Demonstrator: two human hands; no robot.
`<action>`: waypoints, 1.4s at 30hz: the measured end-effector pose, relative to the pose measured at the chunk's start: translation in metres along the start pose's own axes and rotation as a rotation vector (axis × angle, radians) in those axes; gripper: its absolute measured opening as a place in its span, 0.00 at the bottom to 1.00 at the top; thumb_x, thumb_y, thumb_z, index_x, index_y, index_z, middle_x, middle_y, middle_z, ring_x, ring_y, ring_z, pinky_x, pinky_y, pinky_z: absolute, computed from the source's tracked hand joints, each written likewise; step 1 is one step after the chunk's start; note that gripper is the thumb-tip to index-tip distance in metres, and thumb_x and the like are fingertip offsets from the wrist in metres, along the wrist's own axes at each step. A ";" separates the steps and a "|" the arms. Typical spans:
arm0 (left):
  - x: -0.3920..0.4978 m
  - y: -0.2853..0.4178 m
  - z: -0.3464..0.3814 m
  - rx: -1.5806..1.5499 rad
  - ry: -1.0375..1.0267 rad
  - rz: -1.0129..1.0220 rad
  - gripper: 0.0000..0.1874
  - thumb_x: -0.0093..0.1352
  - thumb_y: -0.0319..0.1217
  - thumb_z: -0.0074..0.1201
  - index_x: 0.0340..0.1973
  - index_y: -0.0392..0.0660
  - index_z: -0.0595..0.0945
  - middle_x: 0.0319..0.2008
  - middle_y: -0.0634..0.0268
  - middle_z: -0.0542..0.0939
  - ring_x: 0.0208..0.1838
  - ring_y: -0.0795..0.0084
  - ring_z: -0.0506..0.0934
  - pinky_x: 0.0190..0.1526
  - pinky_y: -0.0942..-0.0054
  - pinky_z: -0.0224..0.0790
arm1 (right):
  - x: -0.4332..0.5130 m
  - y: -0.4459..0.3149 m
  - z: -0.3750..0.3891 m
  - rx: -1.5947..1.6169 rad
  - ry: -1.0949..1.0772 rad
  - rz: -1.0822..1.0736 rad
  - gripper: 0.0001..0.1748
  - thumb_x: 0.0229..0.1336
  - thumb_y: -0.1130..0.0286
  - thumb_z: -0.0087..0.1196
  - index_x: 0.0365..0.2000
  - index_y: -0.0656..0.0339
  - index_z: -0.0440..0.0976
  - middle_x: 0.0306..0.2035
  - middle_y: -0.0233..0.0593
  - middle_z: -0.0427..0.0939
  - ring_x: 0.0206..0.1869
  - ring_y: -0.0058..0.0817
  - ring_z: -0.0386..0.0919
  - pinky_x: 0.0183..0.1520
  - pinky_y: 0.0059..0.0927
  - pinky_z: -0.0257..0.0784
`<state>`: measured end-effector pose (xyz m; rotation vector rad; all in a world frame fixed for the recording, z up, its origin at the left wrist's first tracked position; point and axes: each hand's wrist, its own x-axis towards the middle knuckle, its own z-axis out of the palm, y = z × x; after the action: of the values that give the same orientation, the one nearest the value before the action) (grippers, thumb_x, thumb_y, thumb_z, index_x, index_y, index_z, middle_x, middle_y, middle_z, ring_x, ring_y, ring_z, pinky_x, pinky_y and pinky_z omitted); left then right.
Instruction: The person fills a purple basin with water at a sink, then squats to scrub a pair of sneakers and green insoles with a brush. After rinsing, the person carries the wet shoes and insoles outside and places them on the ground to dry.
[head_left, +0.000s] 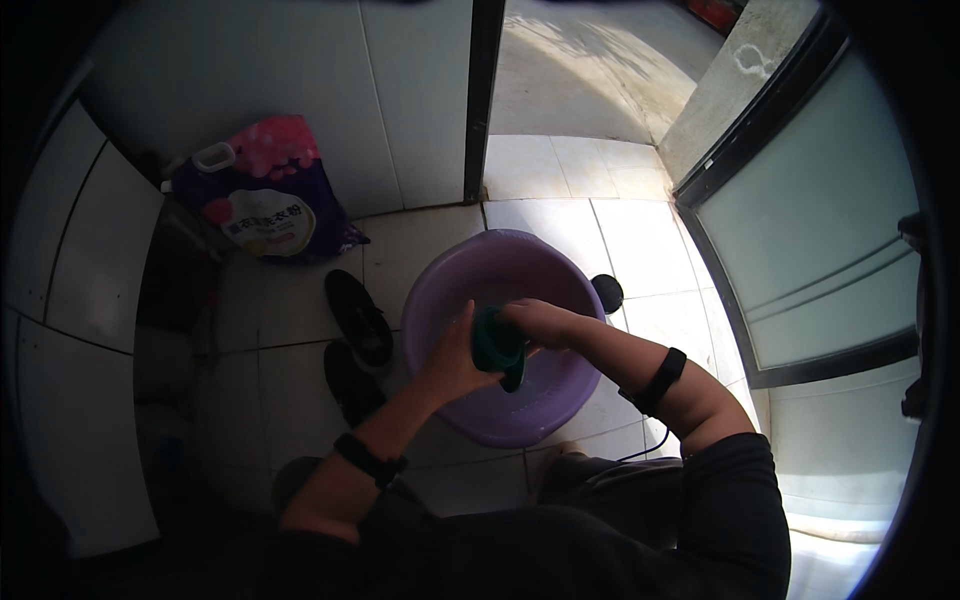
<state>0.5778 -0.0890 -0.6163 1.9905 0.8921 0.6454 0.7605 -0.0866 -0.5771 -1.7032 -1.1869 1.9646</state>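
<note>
A dark green cap-like item (499, 341) with a curved, brim-like edge is held above a round purple plastic basin (427, 300). My left hand (455, 356) supports it from the left, the thumb low near the edge. On the other side my right hand (541, 324) grips the item's upper right, its fingertips partly hidden. Pale, shiny patches show in the bottom of the basin, apparently water. The exact kind of the green item is hard to make out in the shade.
Two black shoes (360, 319) (351, 382) lie left of the basin on white floor tiles (300, 382). A purple and pink detergent bag (262, 199) leans against the wall. A round black object (607, 293) sits right of the basin. A frosted-glass door (817, 195) stands at right.
</note>
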 end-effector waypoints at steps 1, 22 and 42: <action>0.000 -0.004 0.002 -0.079 0.030 0.023 0.38 0.46 0.34 0.67 0.50 0.40 0.66 0.48 0.50 0.68 0.52 0.53 0.68 0.50 0.63 0.62 | 0.000 0.000 -0.002 -0.029 -0.015 -0.012 0.18 0.57 0.63 0.40 0.44 0.64 0.67 0.40 0.44 0.71 0.37 0.32 0.74 0.37 0.33 0.74; -0.006 0.000 0.011 0.195 -0.023 -0.145 0.60 0.44 0.39 0.66 0.59 0.28 0.40 0.54 0.38 0.59 0.57 0.43 0.61 0.58 0.57 0.53 | -0.003 0.006 0.014 0.654 -0.124 0.011 0.30 0.54 0.48 0.48 0.46 0.65 0.65 0.44 0.40 0.70 0.46 0.29 0.69 0.49 0.34 0.66; 0.020 0.008 -0.027 -0.787 -0.257 -0.499 0.47 0.47 0.22 0.61 0.59 0.42 0.51 0.38 0.60 0.71 0.37 0.71 0.74 0.30 0.76 0.67 | 0.023 0.020 -0.003 0.400 -0.177 -0.471 0.45 0.45 0.58 0.61 0.58 0.64 0.49 0.55 0.45 0.60 0.57 0.32 0.61 0.58 0.31 0.56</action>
<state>0.5738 -0.0633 -0.5929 1.0612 0.7703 0.3545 0.7635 -0.0825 -0.6070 -0.9681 -1.0388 1.9107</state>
